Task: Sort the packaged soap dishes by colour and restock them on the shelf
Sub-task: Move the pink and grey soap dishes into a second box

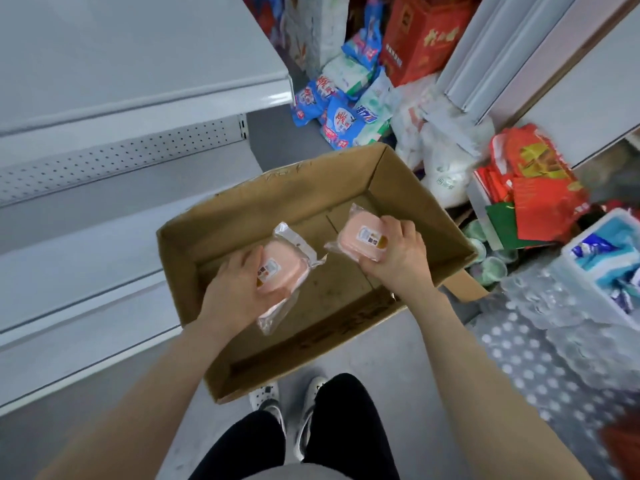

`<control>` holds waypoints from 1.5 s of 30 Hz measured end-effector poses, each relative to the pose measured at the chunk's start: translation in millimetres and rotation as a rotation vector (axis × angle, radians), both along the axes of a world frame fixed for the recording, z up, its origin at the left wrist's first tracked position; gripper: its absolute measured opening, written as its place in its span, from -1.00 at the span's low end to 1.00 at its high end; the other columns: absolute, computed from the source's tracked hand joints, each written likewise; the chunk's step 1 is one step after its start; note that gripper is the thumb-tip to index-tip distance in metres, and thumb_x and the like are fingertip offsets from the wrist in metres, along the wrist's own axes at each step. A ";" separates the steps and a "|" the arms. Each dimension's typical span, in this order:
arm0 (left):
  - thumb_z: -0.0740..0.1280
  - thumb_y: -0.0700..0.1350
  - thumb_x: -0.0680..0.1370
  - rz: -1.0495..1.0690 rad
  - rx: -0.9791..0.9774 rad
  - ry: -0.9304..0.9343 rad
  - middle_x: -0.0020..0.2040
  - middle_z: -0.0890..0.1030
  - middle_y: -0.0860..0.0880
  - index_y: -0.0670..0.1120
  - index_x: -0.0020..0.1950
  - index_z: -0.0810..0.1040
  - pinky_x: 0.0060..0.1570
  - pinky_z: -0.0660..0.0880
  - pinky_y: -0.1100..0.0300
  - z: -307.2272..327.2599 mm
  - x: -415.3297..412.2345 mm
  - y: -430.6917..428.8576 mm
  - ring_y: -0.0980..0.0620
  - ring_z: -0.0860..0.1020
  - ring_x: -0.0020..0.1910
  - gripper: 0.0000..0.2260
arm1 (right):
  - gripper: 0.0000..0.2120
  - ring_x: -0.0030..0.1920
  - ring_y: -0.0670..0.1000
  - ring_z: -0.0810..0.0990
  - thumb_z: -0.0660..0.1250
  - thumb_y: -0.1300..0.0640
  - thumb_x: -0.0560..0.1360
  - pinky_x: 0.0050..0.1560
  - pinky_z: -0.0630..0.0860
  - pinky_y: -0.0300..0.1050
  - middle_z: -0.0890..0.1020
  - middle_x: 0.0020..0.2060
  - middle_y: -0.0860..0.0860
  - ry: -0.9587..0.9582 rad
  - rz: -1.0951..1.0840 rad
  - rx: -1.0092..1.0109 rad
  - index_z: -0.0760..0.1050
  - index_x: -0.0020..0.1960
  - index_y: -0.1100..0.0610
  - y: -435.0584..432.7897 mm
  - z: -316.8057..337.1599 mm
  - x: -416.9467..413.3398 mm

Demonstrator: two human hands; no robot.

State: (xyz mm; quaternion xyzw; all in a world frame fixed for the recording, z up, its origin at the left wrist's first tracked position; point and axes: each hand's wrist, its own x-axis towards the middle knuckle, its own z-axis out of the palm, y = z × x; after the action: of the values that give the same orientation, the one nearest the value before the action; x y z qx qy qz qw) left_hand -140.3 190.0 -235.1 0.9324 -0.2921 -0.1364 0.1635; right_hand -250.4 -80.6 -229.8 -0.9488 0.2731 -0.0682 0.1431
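**A:** Holding anything, those two hands?

**B:** Both are. The left hand has its fingers and thumb wrapped round the first pink soap dish, which is sealed in a clear wrapper with a small label on top. The right hand clasps the second pink soap dish from above, in the same kind of wrapper and with the same kind of label.

**A:** And where are the dishes?

**B:** Over the open cardboard box, well apart from each other. The first is to the left, and its loose wrapper tail hangs across the box's near wall. The second is further in, towards the far right corner. Whether it touches the box floor I cannot tell.

**A:** Where does the box stand?

**B:** On the grey floor, with the person's white shoes just beside its near wall. The white metal shelf runs along the left, with a perforated back panel beneath its top board.

**A:** What about the other side?

**B:** Stock is piled there. Blue detergent bags lie beyond the far corner of the box, with a red carton behind them. Red gift bags are at the right, and dotted plastic wrap lies nearer the person.
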 end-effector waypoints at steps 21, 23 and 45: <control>0.40 0.28 0.41 0.369 0.159 0.205 0.40 0.36 -0.02 0.01 0.52 0.20 0.30 0.39 0.02 -38.8 -32.1 -105.6 -0.08 0.38 0.32 -0.22 | -0.19 0.55 0.14 0.03 0.42 0.00 0.48 0.51 0.09 0.10 0.13 0.55 0.00 0.531 0.660 0.055 0.02 0.57 -0.05 -121.9 -103.1 136.4; 0.39 0.26 0.42 0.319 0.166 0.211 0.44 0.32 -0.01 0.01 0.53 0.18 0.35 0.36 0.03 -38.8 -24.7 -125.0 -0.07 0.35 0.36 -0.22 | -0.29 0.54 0.12 0.13 0.36 0.00 0.53 0.53 0.11 0.10 0.20 0.54 0.04 0.320 0.672 -0.003 0.11 0.57 0.02 -132.8 -72.8 132.6; 0.46 0.16 0.41 -0.116 0.157 -0.042 0.51 0.22 -0.05 -0.04 0.57 0.10 0.51 0.10 -0.02 -81.4 60.1 -257.0 -0.08 0.20 0.48 -0.14 | -0.49 0.45 0.20 0.32 0.21 0.03 0.63 0.44 0.28 0.12 0.38 0.44 0.17 0.079 0.567 -0.132 0.24 0.52 0.19 -203.1 -37.0 172.8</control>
State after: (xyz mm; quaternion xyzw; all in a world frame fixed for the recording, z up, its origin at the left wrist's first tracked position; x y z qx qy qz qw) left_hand -80.2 -67.0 -316.5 0.9265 -0.3374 -0.1485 0.0756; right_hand -77.6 -283.7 -266.8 -0.9965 -0.0029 -0.0061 0.0836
